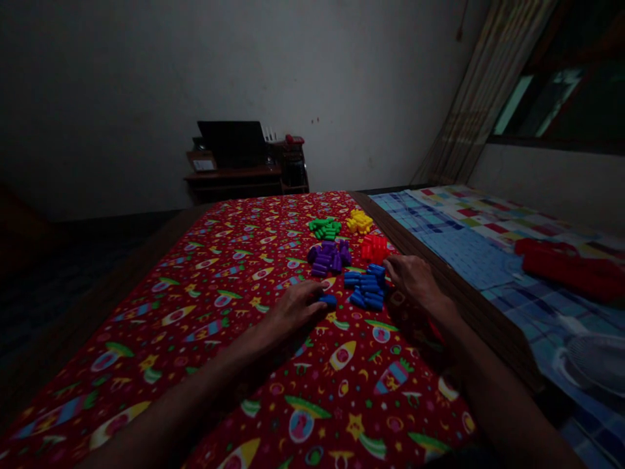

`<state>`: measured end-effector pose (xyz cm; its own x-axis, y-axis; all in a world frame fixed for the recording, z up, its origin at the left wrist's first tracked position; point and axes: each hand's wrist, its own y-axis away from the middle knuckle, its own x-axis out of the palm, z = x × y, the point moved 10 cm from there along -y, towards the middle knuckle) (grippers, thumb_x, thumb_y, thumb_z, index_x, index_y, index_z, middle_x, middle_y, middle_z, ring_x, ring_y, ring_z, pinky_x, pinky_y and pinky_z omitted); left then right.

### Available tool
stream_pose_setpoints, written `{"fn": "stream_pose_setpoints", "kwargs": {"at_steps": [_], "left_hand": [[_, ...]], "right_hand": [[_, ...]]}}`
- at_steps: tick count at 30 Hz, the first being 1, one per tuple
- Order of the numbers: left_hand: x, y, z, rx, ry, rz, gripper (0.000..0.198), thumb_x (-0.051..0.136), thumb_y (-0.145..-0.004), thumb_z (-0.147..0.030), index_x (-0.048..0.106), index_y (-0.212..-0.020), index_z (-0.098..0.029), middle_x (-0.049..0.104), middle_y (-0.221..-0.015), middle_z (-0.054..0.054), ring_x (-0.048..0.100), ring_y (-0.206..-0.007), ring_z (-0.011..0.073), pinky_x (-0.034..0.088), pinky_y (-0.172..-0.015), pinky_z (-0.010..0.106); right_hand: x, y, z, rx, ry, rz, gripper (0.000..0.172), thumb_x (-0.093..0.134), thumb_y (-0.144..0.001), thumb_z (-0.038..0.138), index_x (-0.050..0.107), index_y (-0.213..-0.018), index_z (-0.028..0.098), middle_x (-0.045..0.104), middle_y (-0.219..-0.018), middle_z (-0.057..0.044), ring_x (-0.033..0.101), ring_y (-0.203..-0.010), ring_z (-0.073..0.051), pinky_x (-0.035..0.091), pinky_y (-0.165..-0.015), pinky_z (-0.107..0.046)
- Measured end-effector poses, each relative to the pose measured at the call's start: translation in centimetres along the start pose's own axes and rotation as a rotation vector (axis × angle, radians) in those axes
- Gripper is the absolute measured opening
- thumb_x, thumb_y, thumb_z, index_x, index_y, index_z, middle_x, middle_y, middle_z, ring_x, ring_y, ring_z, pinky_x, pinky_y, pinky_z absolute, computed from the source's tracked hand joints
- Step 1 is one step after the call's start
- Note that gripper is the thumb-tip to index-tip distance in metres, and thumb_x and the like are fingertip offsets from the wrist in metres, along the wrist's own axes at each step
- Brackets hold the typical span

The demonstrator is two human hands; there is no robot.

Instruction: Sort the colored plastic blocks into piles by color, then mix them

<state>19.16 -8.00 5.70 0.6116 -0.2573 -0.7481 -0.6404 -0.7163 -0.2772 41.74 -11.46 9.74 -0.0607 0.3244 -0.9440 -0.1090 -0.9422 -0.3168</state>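
My left hand [296, 306] rests low over the cloth, thumb and fingers closed on a small blue cylindrical piece [329, 300]. To its right lies a pile of blue cylindrical pieces [368, 286]. My right hand [413, 276] is at the right edge of that pile, just below the red pieces [374, 249]. Its fingers are bent together, and whatever is between the fingertips is hidden. Purple pieces [330, 256] lie beyond my left hand. Farther back are a green pile [325, 227] and a yellow pile [360, 221].
A red patterned cloth [209, 312] covers the table, with a brown border [439, 273] on the right. Beside it, a checked bedspread [469, 254] bears a red cloth bundle [569, 264] and a pale round fan-like object [596, 361]. A dark monitor [232, 143] stands at the far wall.
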Motion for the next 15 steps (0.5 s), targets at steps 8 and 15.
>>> {"fn": "stream_pose_setpoints", "kwargs": {"at_steps": [8,15], "left_hand": [[2.9,-3.3,-2.6,0.180,0.043,-0.083,0.023,0.053,-0.087,-0.015,0.062,-0.108,-0.019,0.065,-0.105,0.006,0.064,-0.096,0.0183,0.054,-0.083,0.033],[4.7,-2.8,-4.0,0.297,-0.079,-0.127,0.039,0.036,-0.097,-0.019,0.044,-0.135,-0.018,0.049,-0.137,0.014,0.045,-0.131,0.0224,0.042,-0.108,0.043]], "right_hand": [[2.8,-0.1,1.5,-0.187,-0.367,0.080,0.026,0.043,-0.084,0.019,0.066,-0.073,0.015,0.061,-0.061,-0.003,0.049,-0.054,-0.012,0.034,-0.054,-0.022],[1.9,-0.2,0.7,-0.143,-0.311,0.032,0.025,0.046,-0.086,0.021,0.070,-0.080,0.015,0.067,-0.068,-0.007,0.056,-0.061,-0.015,0.039,-0.059,-0.023]]}}
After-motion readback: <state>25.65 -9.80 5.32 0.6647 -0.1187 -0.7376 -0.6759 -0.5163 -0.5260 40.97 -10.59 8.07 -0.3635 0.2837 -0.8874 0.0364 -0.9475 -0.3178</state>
